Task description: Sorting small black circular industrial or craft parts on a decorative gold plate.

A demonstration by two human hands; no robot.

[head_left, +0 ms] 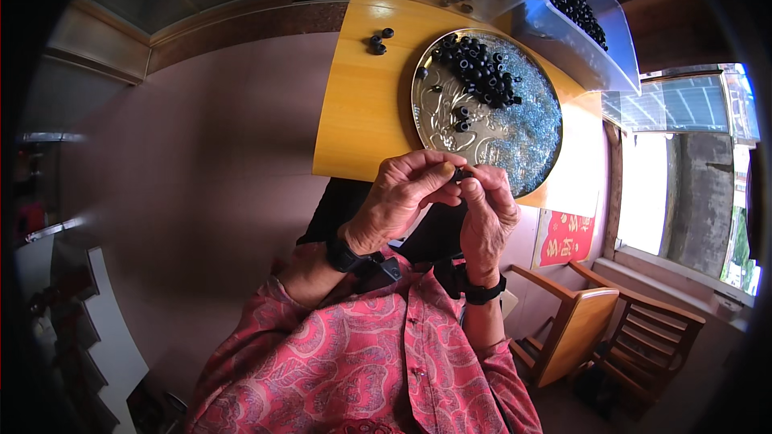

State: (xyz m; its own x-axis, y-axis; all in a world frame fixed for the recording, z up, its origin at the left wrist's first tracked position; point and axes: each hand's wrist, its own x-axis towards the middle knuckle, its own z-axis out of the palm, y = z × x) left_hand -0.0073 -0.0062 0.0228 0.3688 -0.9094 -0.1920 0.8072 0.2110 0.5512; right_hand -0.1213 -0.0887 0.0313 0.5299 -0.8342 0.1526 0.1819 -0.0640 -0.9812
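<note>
Just off the near rim of a round metal tray [417, 104], both hands meet at a small black round part [461, 175]. My left hand [406, 195] pinches it between thumb and forefinger. From the other side, the thumb and forefinger of my right hand [487, 213] close on it too. Fingertips cover much of this part, and whether a second piece is joined to it cannot be made out. A pile of black ring-shaped parts [481, 68] lies on the far side of the tray. Many tiny clear bluish pieces [527, 124] cover its right side.
The tray rests on a yellow wooden table [354, 104], where a few loose black parts [377, 42] sit at the left. Behind it, a clear plastic bin [615, 60] holds more black parts. Wooden chairs [583, 329] stand at the lower right, near a window.
</note>
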